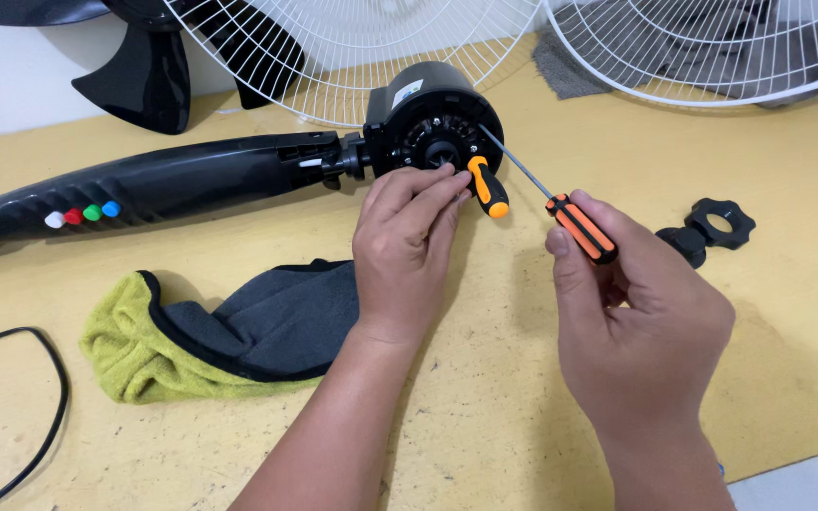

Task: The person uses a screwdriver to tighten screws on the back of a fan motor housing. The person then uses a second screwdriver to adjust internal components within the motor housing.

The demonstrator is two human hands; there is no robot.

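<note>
While the right hand (641, 322) pinches a screwdriver (560, 208) whose shaft slants up-left into the black motor housing (433, 118), left-hand fingers (428, 194) curl against that housing, beside a second orange-handled screwdriver (488, 186); a pale label sits above them.

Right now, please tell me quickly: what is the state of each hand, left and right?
Left hand: fingers closed on the small orange screwdriver at the fan motor.
Right hand: closed, holding the long orange-and-black screwdriver.

Orange-black screwdriver (560, 203) tilted, tip touching the lying black fan motor (433, 128).
</note>
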